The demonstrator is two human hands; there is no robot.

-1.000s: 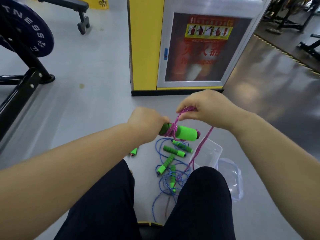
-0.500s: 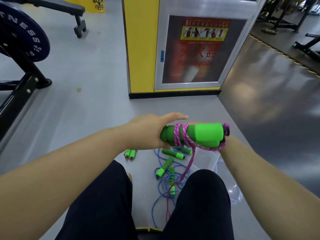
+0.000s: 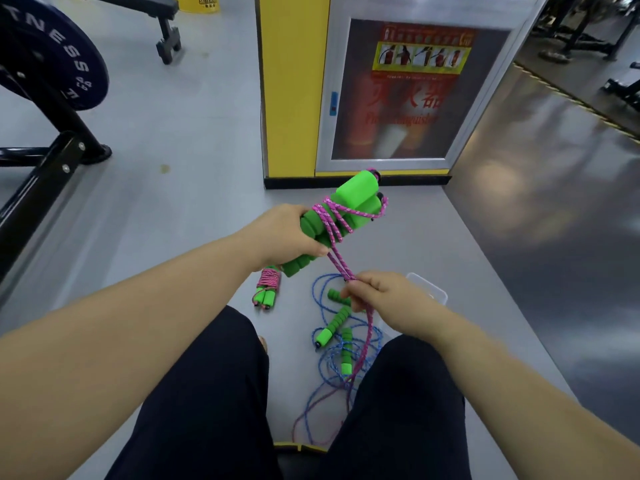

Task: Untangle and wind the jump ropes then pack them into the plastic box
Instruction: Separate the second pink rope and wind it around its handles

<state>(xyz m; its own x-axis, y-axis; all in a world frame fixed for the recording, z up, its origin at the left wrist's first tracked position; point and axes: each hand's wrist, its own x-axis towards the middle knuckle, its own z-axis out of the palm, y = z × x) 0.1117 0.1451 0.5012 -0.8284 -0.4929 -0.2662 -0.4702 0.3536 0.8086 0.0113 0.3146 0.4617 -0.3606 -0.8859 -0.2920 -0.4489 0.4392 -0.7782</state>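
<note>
My left hand (image 3: 285,235) grips a pair of green foam handles (image 3: 346,209) held side by side, tilted up to the right, with pink rope (image 3: 330,221) wound around them. My right hand (image 3: 384,299) pinches the loose end of that pink rope just below the handles; the rope trails down between my knees. On the floor lies a wound pink rope bundle (image 3: 266,287) with green handles. A tangle of blue rope (image 3: 329,351) with several green handles lies beside it. The clear plastic box (image 3: 431,291) is mostly hidden behind my right hand.
A yellow pillar with a fire extinguisher cabinet (image 3: 391,95) stands ahead. A black rack with a weight plate (image 3: 45,53) is at the left, a bench leg (image 3: 168,46) further back. My dark-trousered legs (image 3: 207,393) fill the foreground.
My right hand has come out from behind the handles and dropped lower, drawing the pink rope down. The handles have tilted upward in my left hand.
</note>
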